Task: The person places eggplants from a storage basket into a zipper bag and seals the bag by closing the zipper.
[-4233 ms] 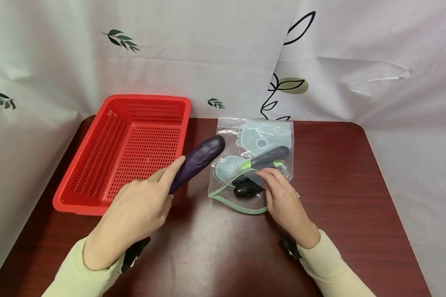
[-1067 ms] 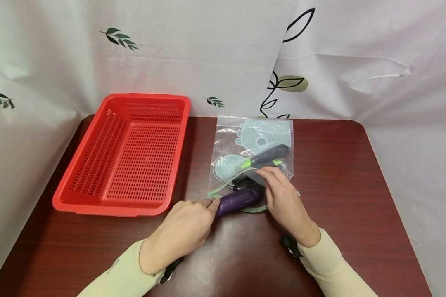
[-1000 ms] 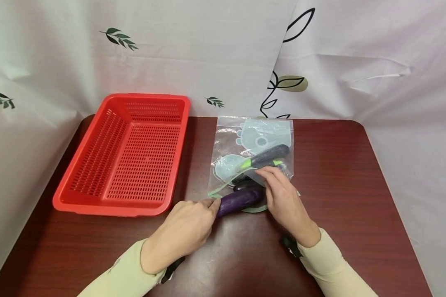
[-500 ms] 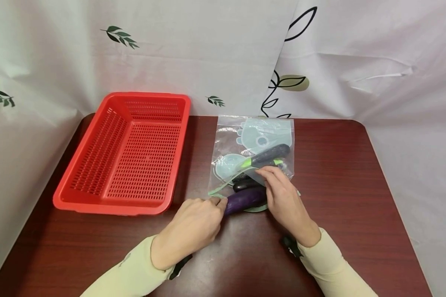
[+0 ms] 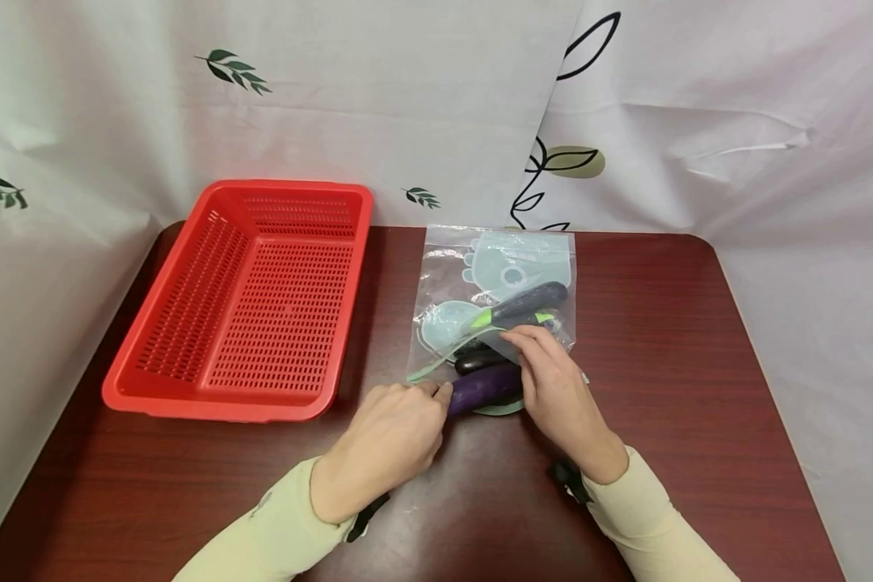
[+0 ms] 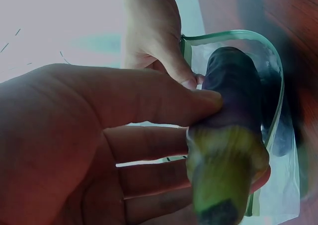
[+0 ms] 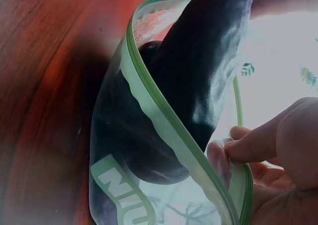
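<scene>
A long purple eggplant (image 5: 483, 387) is held near its green stem end (image 6: 223, 180) by my left hand (image 5: 385, 440). Its far end sits in the mouth of a clear zip bag (image 5: 444, 267) with a pale green seal strip (image 7: 159, 106). My right hand (image 5: 562, 396) pinches the bag's upper edge between thumb and fingers, holding the mouth apart. Inside the bag lie a dark eggplant with a bright green cap (image 5: 531, 301) and a black rounded one (image 5: 478, 361) right beside the purple eggplant. The purple eggplant's tip is partly hidden behind my right hand in the head view.
A red perforated plastic basket (image 5: 284, 315) stands on the left, its inside bare. The dark red wooden table (image 5: 669, 339) meets a white printed cloth (image 5: 320, 97) at its back edge. A black strap (image 5: 571, 483) shows at my right wrist.
From above the basket's right side, my left hand has brought the purple eggplant right and down to the bag's mouth, then edged it slightly farther in. My right hand stays at the bag edge.
</scene>
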### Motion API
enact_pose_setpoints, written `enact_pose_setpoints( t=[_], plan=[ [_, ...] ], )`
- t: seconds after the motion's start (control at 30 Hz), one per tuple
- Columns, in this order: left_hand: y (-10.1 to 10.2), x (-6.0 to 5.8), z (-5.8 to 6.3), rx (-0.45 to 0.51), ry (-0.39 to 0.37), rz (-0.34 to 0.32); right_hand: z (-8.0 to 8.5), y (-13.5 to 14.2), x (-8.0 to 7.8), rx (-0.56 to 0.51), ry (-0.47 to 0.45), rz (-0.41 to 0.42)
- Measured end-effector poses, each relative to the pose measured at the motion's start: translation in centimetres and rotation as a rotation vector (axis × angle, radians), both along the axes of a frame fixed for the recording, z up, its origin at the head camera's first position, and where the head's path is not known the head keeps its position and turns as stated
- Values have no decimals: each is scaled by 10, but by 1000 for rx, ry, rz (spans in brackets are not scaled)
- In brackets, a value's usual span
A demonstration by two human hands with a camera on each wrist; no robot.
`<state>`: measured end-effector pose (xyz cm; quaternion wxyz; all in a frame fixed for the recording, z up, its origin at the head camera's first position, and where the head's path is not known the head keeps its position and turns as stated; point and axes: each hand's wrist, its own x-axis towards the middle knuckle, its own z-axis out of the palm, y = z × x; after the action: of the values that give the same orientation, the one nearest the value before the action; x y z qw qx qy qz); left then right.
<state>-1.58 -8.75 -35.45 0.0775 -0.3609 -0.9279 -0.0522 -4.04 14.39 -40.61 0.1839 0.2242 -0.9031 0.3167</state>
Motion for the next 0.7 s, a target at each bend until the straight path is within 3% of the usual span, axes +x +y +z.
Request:
enact_pose_setpoints(
  t=[0.7],
  plan=[
    [16, -1, -3, -59, 86, 30, 0, -2, -1, -21, 37, 0]
  ],
)
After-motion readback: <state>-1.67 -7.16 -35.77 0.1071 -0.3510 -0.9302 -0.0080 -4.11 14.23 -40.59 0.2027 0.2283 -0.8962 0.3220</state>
